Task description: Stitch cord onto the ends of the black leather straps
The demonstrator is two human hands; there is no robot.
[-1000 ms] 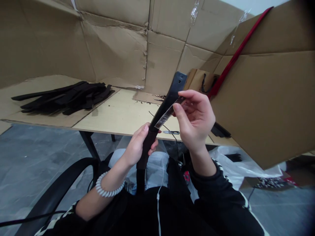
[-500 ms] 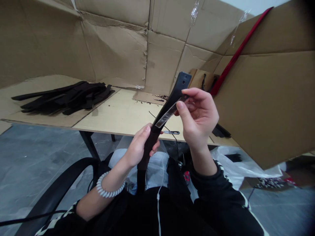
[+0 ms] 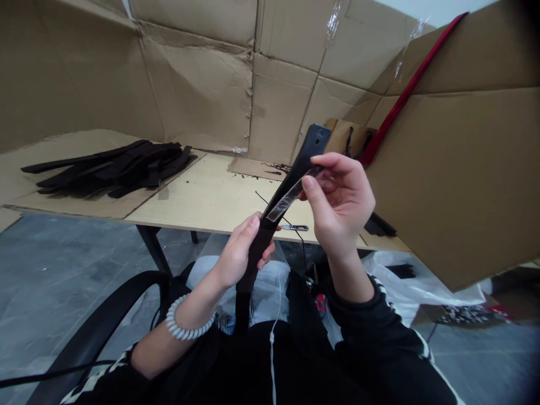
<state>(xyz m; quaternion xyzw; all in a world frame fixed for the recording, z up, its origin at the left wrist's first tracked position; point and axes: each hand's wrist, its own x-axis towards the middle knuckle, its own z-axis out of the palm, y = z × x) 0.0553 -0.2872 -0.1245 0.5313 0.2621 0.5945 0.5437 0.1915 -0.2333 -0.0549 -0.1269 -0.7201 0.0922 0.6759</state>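
- Partly hidden: long flat black strip with two end holes (image 3: 295, 171), held up over the pale wooden table's (image 3: 202, 191) front edge; left hand (image 3: 237, 247) wrapped round its lower part.
- Right hand (image 3: 341, 207) pinches a narrow, shiny, clear-faced strip (image 3: 286, 200), thumb against fingers; upper end covered, material unclear.
- White translucent plastic bag (image 3: 432, 284), right, with dark pieces (image 3: 400, 271); brown cardboard box (image 3: 425, 316) below contains tiny speckled bits (image 3: 466, 313), too blurred to identify.
- Versus one second ago: black strip, both hands slightly farther right.

Head-worn view, forward and down
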